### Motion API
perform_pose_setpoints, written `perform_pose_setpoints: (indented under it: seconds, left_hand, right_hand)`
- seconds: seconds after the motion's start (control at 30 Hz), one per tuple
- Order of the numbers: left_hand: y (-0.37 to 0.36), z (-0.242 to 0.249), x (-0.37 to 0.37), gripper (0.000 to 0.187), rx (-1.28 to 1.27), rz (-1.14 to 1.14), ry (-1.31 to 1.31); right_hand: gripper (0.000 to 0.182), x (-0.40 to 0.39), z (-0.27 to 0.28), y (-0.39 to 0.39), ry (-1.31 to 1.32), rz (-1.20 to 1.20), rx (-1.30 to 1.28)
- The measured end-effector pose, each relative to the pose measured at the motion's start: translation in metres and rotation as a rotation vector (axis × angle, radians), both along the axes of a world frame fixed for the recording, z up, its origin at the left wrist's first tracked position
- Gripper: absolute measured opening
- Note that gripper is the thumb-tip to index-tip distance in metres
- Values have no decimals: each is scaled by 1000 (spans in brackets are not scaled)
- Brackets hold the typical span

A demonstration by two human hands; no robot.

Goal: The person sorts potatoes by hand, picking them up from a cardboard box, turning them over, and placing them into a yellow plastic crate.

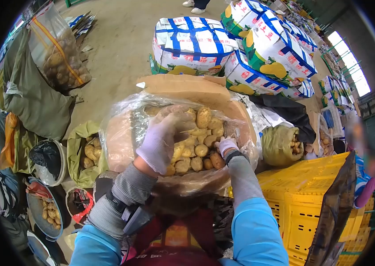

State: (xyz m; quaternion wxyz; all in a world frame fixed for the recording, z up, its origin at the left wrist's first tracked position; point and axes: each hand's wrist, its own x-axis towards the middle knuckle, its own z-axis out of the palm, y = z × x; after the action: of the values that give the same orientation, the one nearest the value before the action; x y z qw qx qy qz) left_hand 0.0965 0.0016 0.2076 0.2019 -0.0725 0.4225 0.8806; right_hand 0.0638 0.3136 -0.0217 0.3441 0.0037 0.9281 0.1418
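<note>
An open cardboard box (183,85) lined with clear plastic film (123,108) stands in the middle, with potatoes (201,150) in it. Over the left part of the potatoes is my left hand (161,137), in a whitish glove; its fingers are blurred, and I cannot make out whether they hold anything. My right hand (227,144), gloved too, is at the right inner side of the box, beside the potatoes and the film. Its fingers are bent, and what they may grip is too small to tell.
Printed potato packages (192,44) are stacked beyond the box. Yellow crates (303,195) stand at the right, near another person (363,177). Green sacks (78,155) of potatoes flank the box. A blue basin (36,213) and a clear bag (61,57) are on the left.
</note>
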Motion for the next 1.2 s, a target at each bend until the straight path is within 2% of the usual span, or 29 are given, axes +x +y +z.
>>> perform_pose_setpoints:
  seconds: [0.07, 0.1, 0.2, 0.23, 0.33, 0.4, 0.43, 0.53, 0.57, 0.67, 0.8, 0.9, 1.0, 1.1, 1.17, 1.2]
  left_hand:
    - [3, 4, 1, 37, 2, -3, -19]
    - [3, 3, 0, 37, 15, -8, -6]
    - [8, -13, 0, 35, 51, -31, 19]
    - [11, -18, -1, 34, 55, -40, 25]
    - [28, -35, 1, 30, -7, -79, 8]
    - [44, -34, 8, 30, -110, -74, -57]
    - [47, -20, 15, 37, -192, -154, -61]
    - [57, -22, 29, 52, 45, -356, 110]
    - [54, -20, 28, 70, 80, -425, 85]
    - [66, -50, 29, 81, 46, -272, 379]
    - [63, -47, 31, 84, -220, -228, 513]
    - [60, -40, 28, 81, -84, -318, 477]
    - [50, -20, 28, 70, -69, -445, 303]
    - [45, -14, 22, 60, 77, -480, 84]
    - [37, -14, 20, 60, 17, -525, 71]
    - [35, -14, 19, 61, -16, -551, 68]
  right_hand:
    - [59, 3, 36, -6, -2, -77, -73]
    - [65, 5, 29, 11, 87, -140, -201]
    - [65, 5, 30, 48, 181, -443, -673]
    - [70, 15, 75, 34, 25, -764, -1028]
    - [66, 45, 132, 8, 46, -922, -1703]
    - [64, 59, 155, -9, 40, -938, -1929]
    - [63, 65, 168, -18, 33, -940, -2045]
    - [62, 86, 209, -49, 72, -820, -2136]
    - [71, 92, 208, -50, 249, -784, -1852]
    - [82, 99, 201, -74, 1018, -230, -1129]
    - [67, 89, 186, -73, 963, -448, -1221]
    - [51, 82, 203, -51, 859, -417, -1422]
    - [46, 74, 184, -50, 306, -1197, -2335]
    - [48, 84, 227, -70, 630, -696, -2117]
    - [51, 84, 225, -75, 819, -228, -1711]
    - [49, 83, 223, -75, 871, -74, -1502]
